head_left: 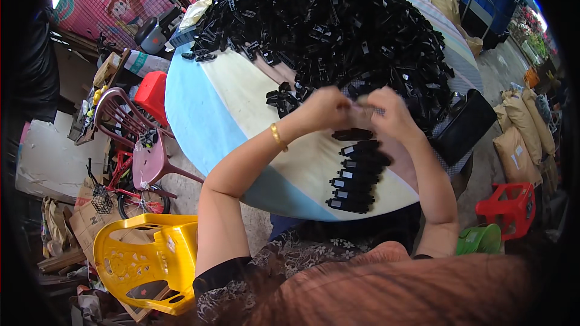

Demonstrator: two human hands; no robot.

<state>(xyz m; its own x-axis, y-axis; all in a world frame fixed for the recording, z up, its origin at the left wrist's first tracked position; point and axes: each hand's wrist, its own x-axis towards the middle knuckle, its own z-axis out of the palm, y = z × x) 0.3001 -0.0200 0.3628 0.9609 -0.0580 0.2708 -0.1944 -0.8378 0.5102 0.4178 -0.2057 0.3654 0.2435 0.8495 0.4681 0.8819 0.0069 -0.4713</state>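
Observation:
My left hand (328, 107), with a gold bracelet (278, 137) on its wrist, and my right hand (391, 112) are close together over the table. Fingers on both are closed in a pinch and blurred by motion; what lies between them is too small and smeared to name. Just below the hands, a neat column of small black plastic parts (356, 175) runs toward the near table edge. Beyond the hands rises a large heap of similar black parts (326, 30). A few loose black parts (281, 100) lie beside my left hand.
The round table wears a striped cloth (193, 108). A black bag-like thing (464, 127) rests at its right edge. Around stand a yellow plastic chair (148, 259), a pink chair (151, 157), a red stool (507, 210), a green bucket (479, 239) and brown sacks (516, 151).

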